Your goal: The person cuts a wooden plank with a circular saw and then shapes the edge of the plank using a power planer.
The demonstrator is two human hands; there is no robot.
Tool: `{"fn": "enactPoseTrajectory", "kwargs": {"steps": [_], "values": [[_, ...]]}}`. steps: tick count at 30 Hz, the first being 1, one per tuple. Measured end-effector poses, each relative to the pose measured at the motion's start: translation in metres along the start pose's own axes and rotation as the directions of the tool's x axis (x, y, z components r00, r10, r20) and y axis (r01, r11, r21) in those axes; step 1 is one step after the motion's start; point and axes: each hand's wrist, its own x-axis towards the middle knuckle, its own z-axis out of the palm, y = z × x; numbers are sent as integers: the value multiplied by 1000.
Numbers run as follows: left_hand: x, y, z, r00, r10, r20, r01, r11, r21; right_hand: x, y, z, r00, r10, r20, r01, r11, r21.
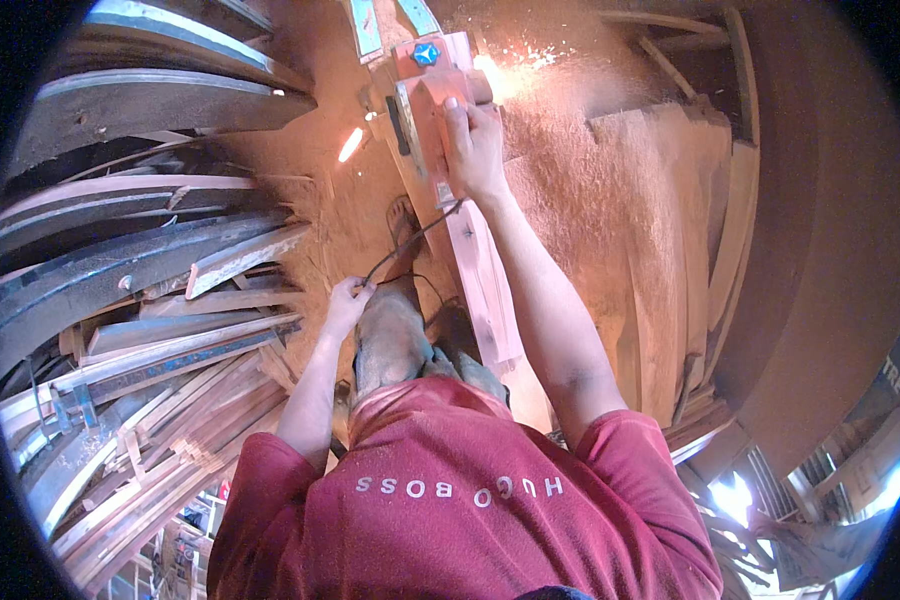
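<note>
My right hand [479, 150] is wrapped round the rear handle of an orange-red electric hand planer [430, 105], thumb on top. A blue knob [426, 54] sits toward the planer's far end. Beneath the tool runs a long, pale wooden board [485, 295], pointing away from me. From the planer's rear a dark power cord [410, 243] slants down to my left hand [346, 303], which pinches it out to the side, left of my leg. Bright chips [530, 55] spray to the right of the planer's far end. The planer's sole is hidden.
Stacked timber and curved planks [150, 250] fill the left side. Sawdust [560, 200] covers the floor and heaps up at right, beside upright boards [705, 220]. My bare foot [402, 220] stands close left of the board. Blue-painted supports [365, 25] show beyond the planer.
</note>
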Motion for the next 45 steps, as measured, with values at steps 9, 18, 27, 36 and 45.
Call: {"fn": "enactPoseTrajectory", "kwargs": {"steps": [9, 18, 27, 36, 45], "values": [[5, 32, 4, 996, -54, 75, 79, 922, -379, 85, -36, 36, 927, -375, -22, 376, 927, 10], [-57, -25, 61, 966, -56, 253, 147, 923, -356, -46, 21, -46, 959, -89, 270, 88, 996, 15], [-160, -38, 164, 906, 315, 283, -340, 939, 44, -484, 98, -211, 940, 300, 164, -291, 954, -74], [-179, -5, 201, 927, 187, 326, -181, 982, -49, -499, 108, -225, 918, 357, 174, -353, 934, -54], [-136, 53, 173, 932, 166, 321, -118, 979, -164, -322, 79, -171, 961, 253, 110, -249, 967, -45]]}}
